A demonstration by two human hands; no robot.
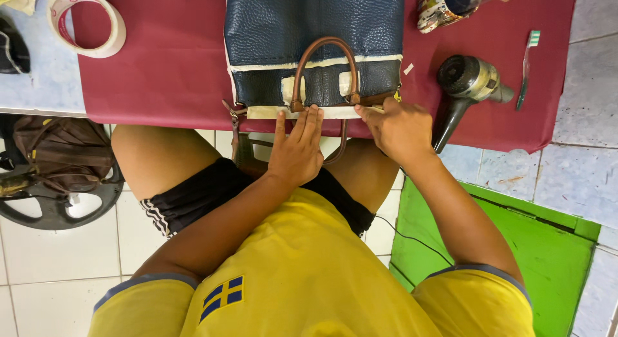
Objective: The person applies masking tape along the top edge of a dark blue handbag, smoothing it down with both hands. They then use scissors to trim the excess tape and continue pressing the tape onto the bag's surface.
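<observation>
Where tape strip [309, 112] edges navy handbag [315, 47], both hands' fingers [302, 124] pressing

Pebbled, slightly glossy blue leather bag [309, 28], smooth brown handle [324, 60], matt maroon cloth [167, 73].

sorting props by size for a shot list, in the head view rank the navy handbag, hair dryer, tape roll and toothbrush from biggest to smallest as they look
1. navy handbag, cut off by the top edge
2. hair dryer
3. tape roll, close to the dryer in looks, so that order is unsure
4. toothbrush, thin, clearly smallest
</observation>
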